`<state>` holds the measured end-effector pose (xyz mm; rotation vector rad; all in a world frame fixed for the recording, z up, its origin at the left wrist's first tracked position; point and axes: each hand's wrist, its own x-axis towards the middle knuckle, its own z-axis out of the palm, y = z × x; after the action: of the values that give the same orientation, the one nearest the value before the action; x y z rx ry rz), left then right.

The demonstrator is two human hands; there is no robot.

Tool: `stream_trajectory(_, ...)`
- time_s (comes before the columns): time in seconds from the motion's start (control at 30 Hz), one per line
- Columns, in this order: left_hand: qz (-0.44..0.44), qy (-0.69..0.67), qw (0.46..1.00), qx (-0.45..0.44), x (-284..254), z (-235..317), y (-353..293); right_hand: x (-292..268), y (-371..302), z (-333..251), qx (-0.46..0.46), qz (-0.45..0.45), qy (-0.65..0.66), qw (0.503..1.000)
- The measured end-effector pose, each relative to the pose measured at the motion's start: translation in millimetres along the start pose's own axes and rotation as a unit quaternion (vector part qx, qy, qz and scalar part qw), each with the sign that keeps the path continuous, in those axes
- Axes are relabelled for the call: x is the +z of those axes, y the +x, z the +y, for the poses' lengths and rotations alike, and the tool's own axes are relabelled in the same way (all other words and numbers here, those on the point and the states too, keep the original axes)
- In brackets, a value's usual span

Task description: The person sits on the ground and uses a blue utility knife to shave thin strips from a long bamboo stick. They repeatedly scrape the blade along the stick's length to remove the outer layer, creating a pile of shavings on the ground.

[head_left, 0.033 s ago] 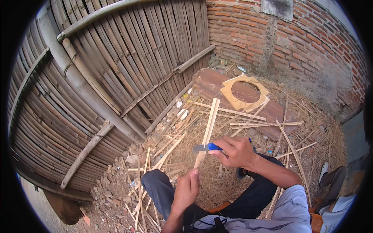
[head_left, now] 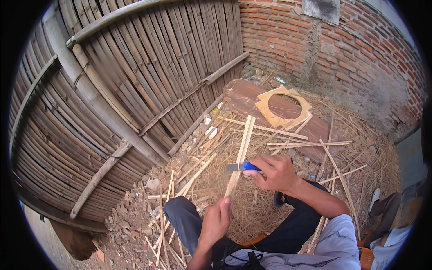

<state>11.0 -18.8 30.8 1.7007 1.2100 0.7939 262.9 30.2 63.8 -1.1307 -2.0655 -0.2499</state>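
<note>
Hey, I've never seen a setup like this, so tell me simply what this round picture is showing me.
There's no machine here, just a person's two bare hands. A wide fisheye camera worn on the head looks down at them, which is why straight edges bend. The left hand grips the lower end of a pale wooden strip. The right hand holds a blue-handled knife, its blade set across the strip. Loose strips lie scattered on the straw-littered ground. Farther off, a tan panel with a large round hole rests on a brown board.
</note>
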Motion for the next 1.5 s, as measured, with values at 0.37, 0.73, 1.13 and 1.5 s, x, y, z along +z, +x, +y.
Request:
stream_trajectory(0.37, -0.058, -0.008, 0.998, -0.022, -16.7, -30.9, -45.3, -61.3, 29.2, 67.8, 0.166, 0.161, -0.061, 0.971)
stream_trajectory(0.73, -0.005, 0.034, 0.999, 0.011, -1.2, 4.6, -3.1, 0.8, -8.1, -15.2, 0.008, -0.033, 0.047, 0.998)
stream_trajectory(1.13, 0.001, 0.062, 0.998, -0.012, 5.7, 5.2, -14.8, -13.3, 5.3, 19.4, 0.051, 0.032, -0.017, 0.998)
stream_trajectory(1.5, -0.043, 0.056, 0.997, -0.016, -25.0, -14.9, -50.1, -75.3, 29.1, 90.7, 0.257, 0.190, -0.081, 0.944)
